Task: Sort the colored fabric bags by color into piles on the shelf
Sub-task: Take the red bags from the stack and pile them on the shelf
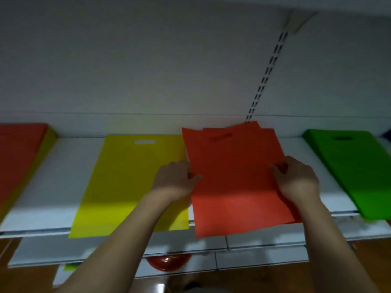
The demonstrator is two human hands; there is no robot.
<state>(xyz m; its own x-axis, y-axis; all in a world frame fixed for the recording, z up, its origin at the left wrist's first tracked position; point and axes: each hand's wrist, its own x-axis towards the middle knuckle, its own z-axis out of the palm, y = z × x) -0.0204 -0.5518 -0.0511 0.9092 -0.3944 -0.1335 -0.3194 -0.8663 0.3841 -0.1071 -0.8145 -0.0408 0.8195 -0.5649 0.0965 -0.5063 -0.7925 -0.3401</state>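
An orange-red pile of bags (232, 176) lies on the white shelf (63, 176) at the middle, its sheets slightly fanned at the back. My left hand (175, 180) pinches the pile's left edge. My right hand (296, 178) grips its right edge with curled fingers. Left of the pile lies a yellow bag (131, 182), flat, its handle hole toward the wall. A green bag (359, 170) rests at the right end of the shelf. At the far left sits a mixed stack (19, 157) with a red bag over a yellow one.
A slotted metal upright (268, 75) runs up the white back wall behind the orange-red pile. Lower shelves (254, 242) stick out beneath the front edge. A red round object (167, 262) shows below them, above a brown glossy floor.
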